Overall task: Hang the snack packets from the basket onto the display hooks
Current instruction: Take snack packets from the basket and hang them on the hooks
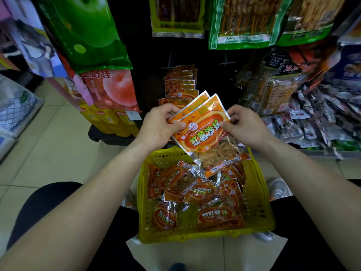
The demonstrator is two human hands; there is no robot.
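Observation:
Both hands hold a small stack of orange snack packets (203, 126) above the yellow basket (259, 202). My left hand (162, 126) pinches the stack's left edge with thumb on top. My right hand (244, 126) pinches the right edge. The packets tilt with their tops toward the display. Several more of the same orange packets (195, 194) lie loose in the basket. Just behind the held stack, a row of matching packets (180, 86) hangs on a display hook. A bare hook (226, 62) juts out to its right.
Large green bags (86, 30) and peach-print packets (115, 89) hang at the left. Dark mixed snack bags (273, 89) hang at the right above a bin of small packets (312, 126). Tiled floor lies to the left. My knees flank the basket.

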